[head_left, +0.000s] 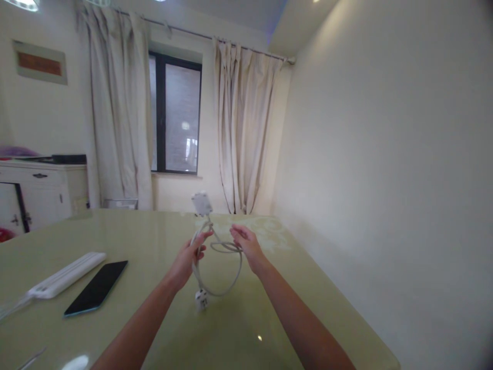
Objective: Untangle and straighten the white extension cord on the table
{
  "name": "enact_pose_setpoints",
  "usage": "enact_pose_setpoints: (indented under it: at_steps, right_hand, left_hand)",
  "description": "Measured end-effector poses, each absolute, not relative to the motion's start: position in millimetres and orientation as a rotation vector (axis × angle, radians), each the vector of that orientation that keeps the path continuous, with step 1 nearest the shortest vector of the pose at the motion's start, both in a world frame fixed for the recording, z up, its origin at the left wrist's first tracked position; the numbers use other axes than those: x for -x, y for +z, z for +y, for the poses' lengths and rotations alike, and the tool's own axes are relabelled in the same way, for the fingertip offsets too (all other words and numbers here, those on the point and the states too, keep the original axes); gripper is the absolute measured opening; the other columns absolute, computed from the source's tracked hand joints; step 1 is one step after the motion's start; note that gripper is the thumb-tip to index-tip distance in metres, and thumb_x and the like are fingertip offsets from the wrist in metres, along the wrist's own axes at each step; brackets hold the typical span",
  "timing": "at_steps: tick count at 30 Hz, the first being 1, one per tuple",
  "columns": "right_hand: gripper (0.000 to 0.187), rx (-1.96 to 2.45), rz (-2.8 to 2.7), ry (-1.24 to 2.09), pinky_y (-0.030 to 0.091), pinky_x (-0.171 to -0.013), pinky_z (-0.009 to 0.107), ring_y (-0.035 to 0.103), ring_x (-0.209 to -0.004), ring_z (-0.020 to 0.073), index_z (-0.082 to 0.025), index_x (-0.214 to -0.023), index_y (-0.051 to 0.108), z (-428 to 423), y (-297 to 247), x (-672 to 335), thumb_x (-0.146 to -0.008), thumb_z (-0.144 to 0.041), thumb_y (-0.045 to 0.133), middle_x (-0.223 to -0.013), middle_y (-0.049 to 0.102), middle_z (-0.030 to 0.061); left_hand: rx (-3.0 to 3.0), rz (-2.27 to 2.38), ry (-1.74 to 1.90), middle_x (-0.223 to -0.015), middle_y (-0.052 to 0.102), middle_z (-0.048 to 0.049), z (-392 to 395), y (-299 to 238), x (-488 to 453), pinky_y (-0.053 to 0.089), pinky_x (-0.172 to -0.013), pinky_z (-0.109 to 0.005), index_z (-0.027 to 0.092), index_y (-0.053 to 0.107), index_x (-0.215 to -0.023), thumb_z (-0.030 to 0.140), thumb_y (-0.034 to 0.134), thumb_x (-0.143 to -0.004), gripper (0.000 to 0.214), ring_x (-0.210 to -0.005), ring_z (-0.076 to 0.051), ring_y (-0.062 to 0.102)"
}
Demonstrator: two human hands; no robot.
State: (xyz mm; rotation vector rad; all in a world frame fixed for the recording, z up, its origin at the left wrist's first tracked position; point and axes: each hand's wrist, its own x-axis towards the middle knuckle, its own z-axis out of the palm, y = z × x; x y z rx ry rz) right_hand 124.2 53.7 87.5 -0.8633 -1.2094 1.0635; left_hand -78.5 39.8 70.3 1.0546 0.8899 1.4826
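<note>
A pale grey cable (220,294) hangs in loops between my hands, above the table. My left hand (189,257) is closed around the left side of the loops. At the cable's upper end a white square block (202,203) sticks up above that hand. Below it dangles a white plug (201,299), a little blurred. My right hand (246,244) has its fingers bent together at the right side of the coil, where a smaller loop of the cable passes. The fingertips partly hide how it grips the cable.
On the glossy green table (154,329) at the left lie a white power strip (69,275) and a dark flat phone-like slab (97,288). A white cabinet (46,190) stands behind on the left. The wall (385,180) runs along the table's right edge.
</note>
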Motion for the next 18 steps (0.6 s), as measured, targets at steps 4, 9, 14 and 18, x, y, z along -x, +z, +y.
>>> enact_pose_setpoints:
  at_steps: [4, 9, 14, 18]
  right_hand:
    - [0.040, 0.949, -1.109, 1.046, 0.053, -0.084, 0.035, 0.069, -0.105, 0.0239, -0.022, -0.100, 0.078, 50, 42, -146, -0.070, -0.049, 0.081, -0.108, 0.078, 0.0089]
    - [0.035, 1.019, -0.966, 1.028, 0.054, -0.077, 0.034, 0.071, -0.097, 0.0239, -0.024, -0.093, 0.079, 47, -6, -168, -0.067, -0.048, 0.081, -0.102, 0.079, 0.0097]
    - [0.032, 1.055, -0.955, 1.041, 0.053, -0.072, 0.031, 0.071, -0.088, 0.0219, -0.022, -0.091, 0.079, 42, -19, -171, -0.069, -0.046, 0.078, -0.099, 0.079, 0.0097]
    - [0.029, 1.075, -0.968, 1.040, 0.050, -0.070, 0.030, 0.069, -0.080, 0.0195, -0.021, -0.090, 0.078, 39, -21, -165, -0.072, -0.044, 0.074, -0.095, 0.078, 0.0089]
  left_hand:
    - [-1.028, 0.915, 1.529, -0.101, 0.072, -0.0087, 60, 69, 102, 0.039, -0.053, -0.018, 0.018, 0.080, -0.096, 0.057, 0.086, -0.069, 0.048, -0.067, -0.010, 0.053]
    - [-0.982, 0.956, 1.550, -0.086, 0.069, -0.0058, 81, 68, 120, 0.041, -0.050, -0.017, 0.016, 0.076, -0.092, 0.052, 0.080, -0.080, 0.038, -0.063, -0.010, 0.056]
    - [-0.886, 0.980, 1.604, -0.103, 0.071, -0.0081, 98, 60, 133, 0.045, -0.049, -0.017, 0.016, 0.068, -0.099, 0.054, 0.059, -0.097, 0.039, -0.067, -0.011, 0.066]
    - [-0.867, 1.027, 1.570, -0.103, 0.072, -0.0090, 109, 46, 148, 0.047, -0.048, -0.017, 0.016, 0.066, -0.103, 0.046, 0.049, -0.104, 0.035, -0.068, -0.012, 0.069]
